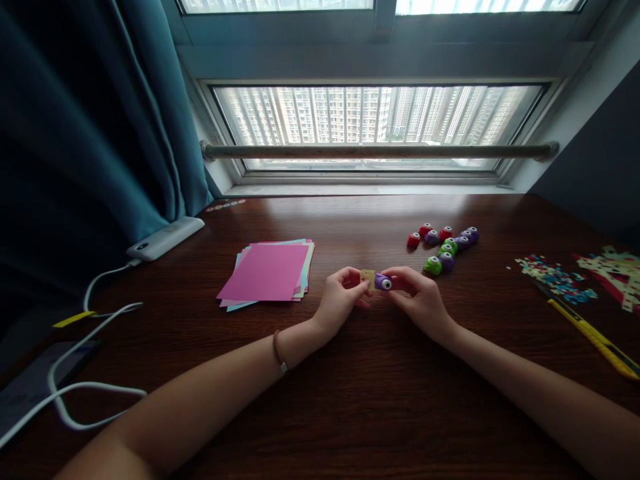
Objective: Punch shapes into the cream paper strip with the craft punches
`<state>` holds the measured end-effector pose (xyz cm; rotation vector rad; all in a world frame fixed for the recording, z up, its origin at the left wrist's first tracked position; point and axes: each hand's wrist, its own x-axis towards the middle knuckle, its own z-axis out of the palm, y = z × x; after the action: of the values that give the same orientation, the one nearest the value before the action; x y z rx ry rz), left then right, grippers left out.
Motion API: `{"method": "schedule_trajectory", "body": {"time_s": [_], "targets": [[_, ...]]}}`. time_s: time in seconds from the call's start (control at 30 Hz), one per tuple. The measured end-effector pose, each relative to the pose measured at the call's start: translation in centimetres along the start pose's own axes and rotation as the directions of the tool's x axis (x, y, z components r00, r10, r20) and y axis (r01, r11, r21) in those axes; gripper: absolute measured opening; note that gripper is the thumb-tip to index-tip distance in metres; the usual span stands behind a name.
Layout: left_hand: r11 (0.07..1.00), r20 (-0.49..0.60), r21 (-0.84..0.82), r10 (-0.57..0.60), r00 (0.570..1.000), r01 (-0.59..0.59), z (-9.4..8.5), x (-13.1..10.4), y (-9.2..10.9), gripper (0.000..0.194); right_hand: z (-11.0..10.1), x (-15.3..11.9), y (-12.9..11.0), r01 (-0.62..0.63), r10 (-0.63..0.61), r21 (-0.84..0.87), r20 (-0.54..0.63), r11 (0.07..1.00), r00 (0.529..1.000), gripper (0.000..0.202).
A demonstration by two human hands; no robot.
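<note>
My left hand [339, 300] pinches a small yellow piece of paper [367, 277] over the dark wooden table [370, 400]. My right hand [419, 297] grips a small purple paper punch [383, 283], with the paper's edge slid into it. Both hands meet at the middle of the table. A stack of coloured paper sheets [267, 273], pink on top, lies to the left of my left hand. A cluster of several small punches [445, 243] in red, purple and green sits beyond my right hand.
A yellow utility knife [593, 337] and a scatter of punched paper bits [557, 277] lie at the right. A white power bank [165, 238] with a white cable [90, 393] and a phone [35, 387] are at the left. The window sill runs along the far edge.
</note>
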<state>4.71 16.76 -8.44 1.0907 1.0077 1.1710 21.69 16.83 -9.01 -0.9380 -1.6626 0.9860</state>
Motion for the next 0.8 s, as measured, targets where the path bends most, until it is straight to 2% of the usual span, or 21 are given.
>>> {"method": "schedule_trajectory", "body": {"time_s": [0.2,0.4,0.63,0.8], "targets": [[0.999,0.059,0.038,-0.002,0.998,0.000,0.1,-0.1,0.1,0.027,-0.2,0.2,0.4,0.054,-0.054,-0.048,-0.002,0.997,0.999,0.020],[1.000,0.062,-0.016,0.000,0.998,0.001,0.0,-0.1,0.1,0.024,-0.2,0.3,0.7,0.008,-0.014,0.138,0.040,0.990,0.999,0.025],[0.999,0.041,-0.054,0.008,0.999,-0.006,0.0,0.0,-0.1,0.027,-0.3,0.3,0.9,-0.030,0.025,0.147,0.035,0.989,0.999,0.025],[0.997,0.039,-0.080,0.000,0.999,0.003,0.1,-0.1,0.2,0.031,-0.2,0.4,1.0,-0.013,0.006,0.194,0.033,0.981,0.999,0.027]]}}
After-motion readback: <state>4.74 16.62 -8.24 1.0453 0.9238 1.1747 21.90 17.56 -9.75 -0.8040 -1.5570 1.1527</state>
